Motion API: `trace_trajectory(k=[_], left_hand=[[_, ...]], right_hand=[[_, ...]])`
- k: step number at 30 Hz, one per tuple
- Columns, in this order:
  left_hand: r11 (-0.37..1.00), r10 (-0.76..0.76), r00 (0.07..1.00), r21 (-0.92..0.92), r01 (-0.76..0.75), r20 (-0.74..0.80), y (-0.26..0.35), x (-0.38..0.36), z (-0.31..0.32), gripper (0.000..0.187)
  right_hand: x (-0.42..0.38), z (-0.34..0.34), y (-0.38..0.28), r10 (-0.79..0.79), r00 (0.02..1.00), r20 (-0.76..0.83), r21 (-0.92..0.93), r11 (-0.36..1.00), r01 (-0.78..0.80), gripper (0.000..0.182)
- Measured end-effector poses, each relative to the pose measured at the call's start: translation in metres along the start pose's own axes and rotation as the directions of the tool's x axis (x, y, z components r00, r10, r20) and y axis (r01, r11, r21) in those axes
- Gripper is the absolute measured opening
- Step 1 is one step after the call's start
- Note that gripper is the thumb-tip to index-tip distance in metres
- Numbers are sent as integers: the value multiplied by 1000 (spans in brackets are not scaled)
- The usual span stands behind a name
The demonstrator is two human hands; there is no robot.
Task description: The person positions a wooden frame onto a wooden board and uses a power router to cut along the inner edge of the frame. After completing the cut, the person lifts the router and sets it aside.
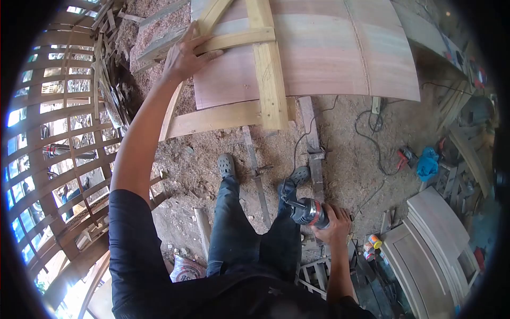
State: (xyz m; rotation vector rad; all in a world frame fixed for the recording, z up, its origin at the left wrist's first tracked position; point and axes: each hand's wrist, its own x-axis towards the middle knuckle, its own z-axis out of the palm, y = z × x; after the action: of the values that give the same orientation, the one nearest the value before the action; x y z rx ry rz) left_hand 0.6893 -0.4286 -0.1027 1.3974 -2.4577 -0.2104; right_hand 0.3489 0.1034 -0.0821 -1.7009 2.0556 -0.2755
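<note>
My left hand (pixel 187 56) is at the left end of a short wooden strip (pixel 236 40), thumb on the near edge and fingers reaching over the far side. The strip crosses a longer pale batten (pixel 270 80), which lies on a wide wooden panel (pixel 324 64). Low on the right, beside my leg, my right hand (pixel 333 226) is wrapped round a black power tool (pixel 309 211) with a red band. Its working end is not clear to me. A dark cord (pixel 296 154) runs near it.
Bar clamps (pixel 315 154) extend from under the panel toward my feet. Cable loops (pixel 374 125), a red-handled tool (pixel 405 158) and a blue plastic bag (pixel 427 164) lie on the sawdust-covered ground. Curved wooden panels (pixel 419 260) lean at right; a slatted wooden structure (pixel 64 122) stands left.
</note>
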Motion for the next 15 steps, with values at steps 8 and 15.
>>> trace_trajectory(k=[8,15], left_hand=[[998,-57,998,6,57,22,4,1,-6,71],[1000,-25,999,-5,25,28,-11,3,-3,80]], right_hand=[[1,4,-5,13,1000,-16,3,1000,-13,76],[16,-15,-19,-149,989,-7,-21,989,149,77]])
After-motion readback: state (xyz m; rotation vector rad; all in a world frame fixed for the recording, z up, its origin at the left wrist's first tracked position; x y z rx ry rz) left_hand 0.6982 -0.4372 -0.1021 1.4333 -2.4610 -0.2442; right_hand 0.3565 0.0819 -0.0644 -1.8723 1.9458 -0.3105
